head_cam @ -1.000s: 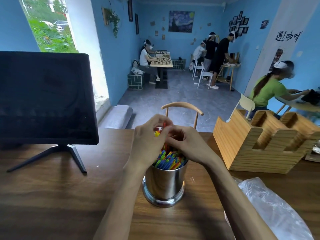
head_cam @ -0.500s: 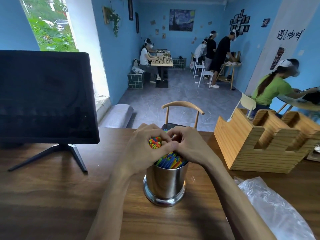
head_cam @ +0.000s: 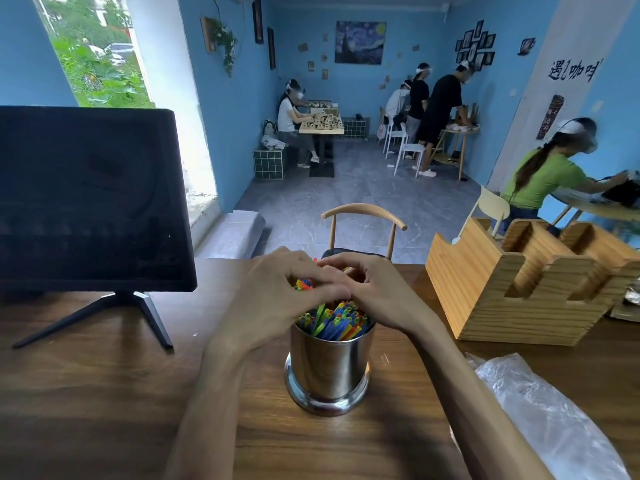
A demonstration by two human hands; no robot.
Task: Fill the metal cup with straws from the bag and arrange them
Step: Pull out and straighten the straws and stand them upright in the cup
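A shiny metal cup (head_cam: 329,367) stands upright on the wooden table (head_cam: 104,393), packed with colourful straws (head_cam: 334,320) whose tips stick out of the rim. My left hand (head_cam: 277,299) curls round a bundle of the straws from the left, their ends showing between its fingers. From the right, my right hand (head_cam: 375,292) closes its fingers on the same straws, touching the left hand above the cup. A clear plastic bag (head_cam: 550,420) lies crumpled on the table at the lower right.
A dark monitor (head_cam: 90,199) on a tripod stand sits at the left. At the right stands a wooden organiser box (head_cam: 512,289). A wooden chair back (head_cam: 363,216) rises behind the table. Several people work at tables farther back in the blue room.
Both hands have drawn closer together over the cup and sunk lower on the straws. The red straw that stuck up a second ago is hidden between the fingers.
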